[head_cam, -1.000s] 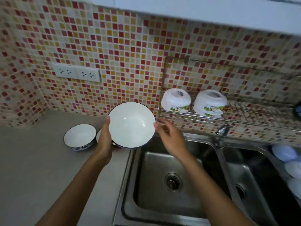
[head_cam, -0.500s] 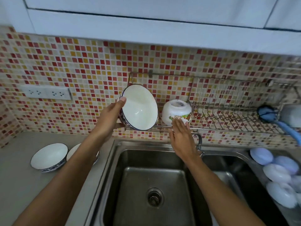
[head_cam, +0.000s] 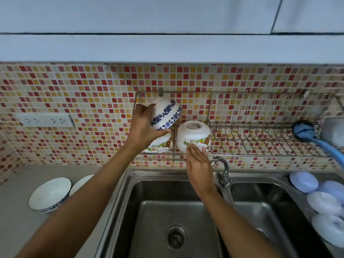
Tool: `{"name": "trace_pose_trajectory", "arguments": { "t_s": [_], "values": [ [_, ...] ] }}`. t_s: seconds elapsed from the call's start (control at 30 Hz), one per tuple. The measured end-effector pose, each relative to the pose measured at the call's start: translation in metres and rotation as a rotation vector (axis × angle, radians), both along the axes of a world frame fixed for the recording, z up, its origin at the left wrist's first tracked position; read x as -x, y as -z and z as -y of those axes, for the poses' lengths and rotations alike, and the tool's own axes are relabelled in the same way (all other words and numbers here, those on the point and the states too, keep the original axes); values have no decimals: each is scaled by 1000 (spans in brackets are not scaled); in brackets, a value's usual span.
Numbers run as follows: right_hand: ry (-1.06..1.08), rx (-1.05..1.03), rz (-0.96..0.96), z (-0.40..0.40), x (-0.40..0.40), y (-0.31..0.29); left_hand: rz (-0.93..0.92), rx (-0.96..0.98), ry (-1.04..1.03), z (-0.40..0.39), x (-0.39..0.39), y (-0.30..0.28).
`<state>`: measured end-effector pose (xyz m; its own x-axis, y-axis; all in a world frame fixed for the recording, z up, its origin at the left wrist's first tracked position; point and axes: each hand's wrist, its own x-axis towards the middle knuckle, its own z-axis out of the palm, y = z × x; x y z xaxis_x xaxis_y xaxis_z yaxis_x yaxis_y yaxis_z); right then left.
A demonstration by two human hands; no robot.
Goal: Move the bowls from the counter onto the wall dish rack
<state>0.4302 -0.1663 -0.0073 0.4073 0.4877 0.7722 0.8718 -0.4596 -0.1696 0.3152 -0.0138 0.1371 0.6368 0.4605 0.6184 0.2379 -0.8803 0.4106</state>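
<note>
Above steel sink (head_cam: 175,211), wire rack (head_cam: 260,125), mosaic tile wall (head_cam: 83,94)

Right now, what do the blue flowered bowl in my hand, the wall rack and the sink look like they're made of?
Blue flowered bowl: probably glazed ceramic or porcelain; glossy white surface with a blue pattern, though melamine can't be ruled out.
Wall rack: thin metal wire, likely stainless or chromed steel, with a silvery shine.
Sink: stainless steel by its look, brushed grey with soft reflections.

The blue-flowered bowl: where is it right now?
In the left hand, the blue-flowered bowl is upside down at the wall rack's left end, above a cartoon-print bowl.
</note>
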Motion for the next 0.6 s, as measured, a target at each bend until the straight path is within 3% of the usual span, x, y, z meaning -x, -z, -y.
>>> {"name": "trace_pose_trajectory", "arguments": {
  "t_s": [0.23, 0.6],
  "values": [
    [-10, -32, 3, -2, -2, 3, -261, -226, -22, -8, -12, 29],
    [-5, -36, -7, -1, 0, 4, -375, -246, -34, -29, -16, 53]
  ]
}}
